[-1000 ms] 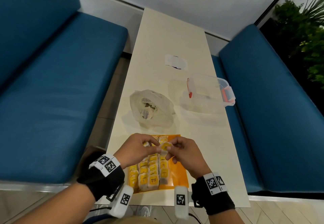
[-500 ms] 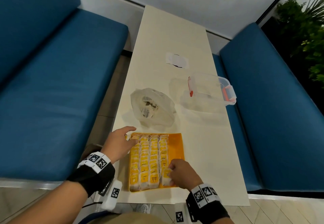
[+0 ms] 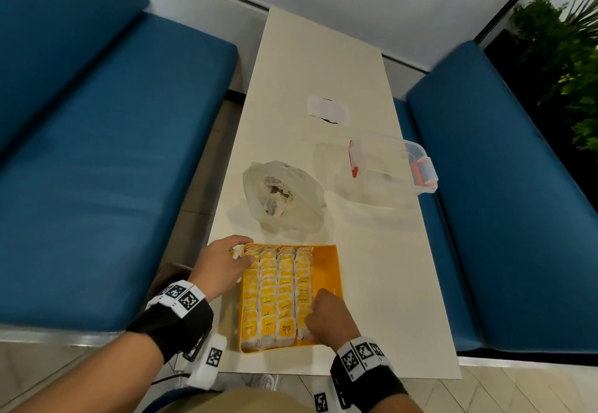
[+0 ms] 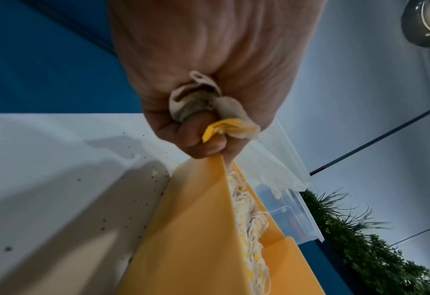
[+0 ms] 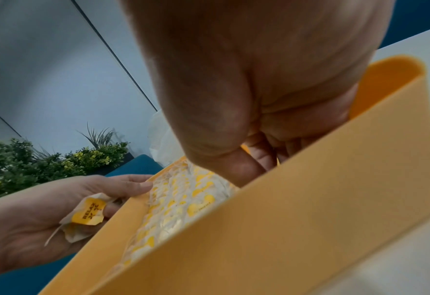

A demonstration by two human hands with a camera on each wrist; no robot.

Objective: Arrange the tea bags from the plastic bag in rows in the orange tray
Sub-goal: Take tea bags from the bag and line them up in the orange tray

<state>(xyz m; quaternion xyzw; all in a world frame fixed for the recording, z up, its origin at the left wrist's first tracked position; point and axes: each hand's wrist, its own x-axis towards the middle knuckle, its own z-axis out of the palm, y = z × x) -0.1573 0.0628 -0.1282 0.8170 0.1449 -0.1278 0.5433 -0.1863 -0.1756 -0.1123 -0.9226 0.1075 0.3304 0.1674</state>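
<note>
Sitting at the near end of a long pale table, an orange tray with four rows of tea bags filling its left part; bare orange floor along the right side. Resting at the tray's far left corner, the left hand, thumb and forefinger on the rim, remaining fingers curled round a spare tea bag crumpled into the palm, its yellow tag poking out. Dipping into the tray's near right part, the right hand, fingers curled down at the near end of the fourth row; fingertips hidden behind the knuckles and the tray wall, so impossible to say whether pinching a bag or only pressing on it. Lying just beyond the tray, a crumpled clear plastic bag, contents blurred, a few pale shapes only. Further right, a clear box with red clips. Far along the table, a small white item, too indistinct to identify. Blue benches on both sides.
</note>
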